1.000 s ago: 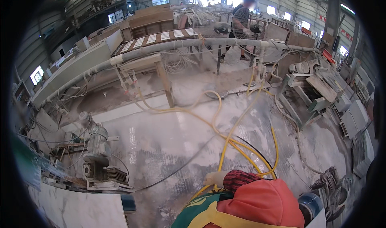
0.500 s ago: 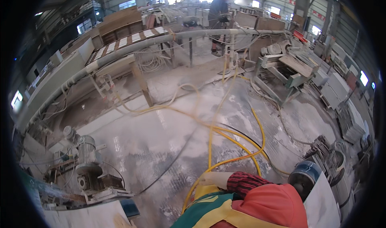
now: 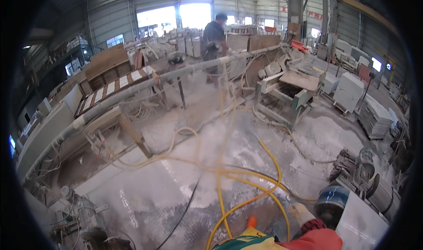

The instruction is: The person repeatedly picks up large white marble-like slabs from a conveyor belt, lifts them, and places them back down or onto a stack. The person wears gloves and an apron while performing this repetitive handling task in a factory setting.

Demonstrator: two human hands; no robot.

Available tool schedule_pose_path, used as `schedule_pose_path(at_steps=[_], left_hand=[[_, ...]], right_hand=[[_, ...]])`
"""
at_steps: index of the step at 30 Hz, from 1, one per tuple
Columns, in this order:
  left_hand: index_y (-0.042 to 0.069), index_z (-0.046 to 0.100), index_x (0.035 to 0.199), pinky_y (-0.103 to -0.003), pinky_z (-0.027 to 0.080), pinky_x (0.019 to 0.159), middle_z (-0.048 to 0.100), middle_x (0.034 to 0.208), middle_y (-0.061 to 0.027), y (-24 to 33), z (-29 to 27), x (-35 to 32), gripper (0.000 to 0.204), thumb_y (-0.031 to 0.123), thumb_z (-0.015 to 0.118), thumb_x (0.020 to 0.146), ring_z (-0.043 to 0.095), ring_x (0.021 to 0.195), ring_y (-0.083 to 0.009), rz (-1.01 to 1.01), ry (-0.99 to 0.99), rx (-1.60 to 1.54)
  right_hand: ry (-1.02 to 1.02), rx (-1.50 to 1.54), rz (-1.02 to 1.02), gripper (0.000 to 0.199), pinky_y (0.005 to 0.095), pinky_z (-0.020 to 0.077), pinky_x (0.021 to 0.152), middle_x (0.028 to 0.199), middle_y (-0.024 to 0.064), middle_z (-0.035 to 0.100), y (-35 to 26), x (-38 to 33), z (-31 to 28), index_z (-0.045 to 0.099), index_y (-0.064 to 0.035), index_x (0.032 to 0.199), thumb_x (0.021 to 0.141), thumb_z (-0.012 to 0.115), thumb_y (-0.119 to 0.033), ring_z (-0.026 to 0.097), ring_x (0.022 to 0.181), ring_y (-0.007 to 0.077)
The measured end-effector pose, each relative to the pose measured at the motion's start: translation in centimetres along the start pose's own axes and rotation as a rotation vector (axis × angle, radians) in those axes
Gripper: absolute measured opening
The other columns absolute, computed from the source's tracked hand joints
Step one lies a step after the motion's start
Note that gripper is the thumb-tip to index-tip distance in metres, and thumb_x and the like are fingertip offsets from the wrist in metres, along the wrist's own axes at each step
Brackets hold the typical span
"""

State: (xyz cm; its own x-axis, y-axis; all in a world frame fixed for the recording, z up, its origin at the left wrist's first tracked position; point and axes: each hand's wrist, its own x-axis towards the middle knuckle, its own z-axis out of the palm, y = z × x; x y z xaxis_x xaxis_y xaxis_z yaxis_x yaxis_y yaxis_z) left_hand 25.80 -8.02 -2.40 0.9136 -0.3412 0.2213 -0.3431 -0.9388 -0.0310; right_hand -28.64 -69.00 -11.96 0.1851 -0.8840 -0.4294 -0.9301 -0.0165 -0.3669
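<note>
My right hand (image 3: 300, 214), in a pale glove below a dark red patterned cuff and a red sleeve, reaches out low on the right. Its fingers are blurred, so I cannot make out whether it holds anything. Left of it, a yellow hose (image 3: 282, 208) loops over the wet floor. On its other side sits a round blue machine guard (image 3: 329, 202), dusty in front, beside a pale flat panel (image 3: 359, 221). My left hand does not show. A green and yellow apron covers my body at the lower edge, with a small orange shape (image 3: 251, 222) just beyond it.
A long grey pipe (image 3: 185, 71) crosses the workshop ahead, with a person (image 3: 213, 45) standing behind it. A dusty workbench frame (image 3: 284, 89) stands at right, stacked slabs (image 3: 374, 118) farther right. Motors (image 3: 86, 214) are at lower left. A black cable (image 3: 187, 208) trails across the floor.
My view has lifted and turned right. My right arm has moved from across the front of my body out toward the blue guard. The person behind the pipe has turned.
</note>
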Motion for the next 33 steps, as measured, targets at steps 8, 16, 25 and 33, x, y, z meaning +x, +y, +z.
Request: schedule_pose_path(at_steps=[8,16,25,33], left_hand=[[0.01,0.058,0.139,-0.048,0.038,0.115,0.056,0.144,-0.0226,20.0,-2.1,9.6,0.05,0.032,0.059,0.095,0.05,0.137,-0.0378,0.399,-0.177,-0.141],[0.012,0.064,0.131,-0.049,0.044,0.109,0.063,0.136,-0.0237,48.3,6.2,15.8,0.039,0.025,0.057,0.095,0.056,0.131,-0.0399,1.05,-0.581,-0.326],[0.004,0.063,0.134,-0.042,0.047,0.107,0.064,0.133,-0.0219,84.3,6.0,5.1,0.052,0.043,0.058,0.1,0.061,0.124,-0.0358,1.742,-0.688,-0.62],[0.005,0.058,0.139,-0.043,0.049,0.105,0.063,0.134,-0.0228,92.8,-2.8,-1.3,0.06,0.05,0.056,0.1,0.061,0.124,-0.037,1.71,-1.123,0.312]], right_hand=[[1.27,-0.58,0.601,0.05,0.0498,0.0538,0.089,0.119,0.0253,0.067,19.6,-8.3,-6.4,0.059,0.002,0.131,0.09,0.069,-0.024,0.068,0.102,0.0424],[1.153,-0.488,0.772,0.042,0.0489,0.053,0.087,0.108,0.021,0.072,18.4,-14.3,-7.8,0.062,0.0009,0.125,0.094,0.066,-0.027,0.069,0.097,0.0402],[1.11,-0.423,0.814,0.043,0.05,0.0517,0.092,0.113,0.0225,0.07,16.3,-15.5,-9.4,0.062,0.0008,0.128,0.093,0.065,-0.024,0.067,0.102,0.0413],[1.077,-0.39,0.869,0.044,0.0511,0.0505,0.096,0.118,0.0238,0.068,13.3,-15.3,-10.6,0.061,0.0007,0.131,0.093,0.063,-0.022,0.065,0.107,0.0422]])
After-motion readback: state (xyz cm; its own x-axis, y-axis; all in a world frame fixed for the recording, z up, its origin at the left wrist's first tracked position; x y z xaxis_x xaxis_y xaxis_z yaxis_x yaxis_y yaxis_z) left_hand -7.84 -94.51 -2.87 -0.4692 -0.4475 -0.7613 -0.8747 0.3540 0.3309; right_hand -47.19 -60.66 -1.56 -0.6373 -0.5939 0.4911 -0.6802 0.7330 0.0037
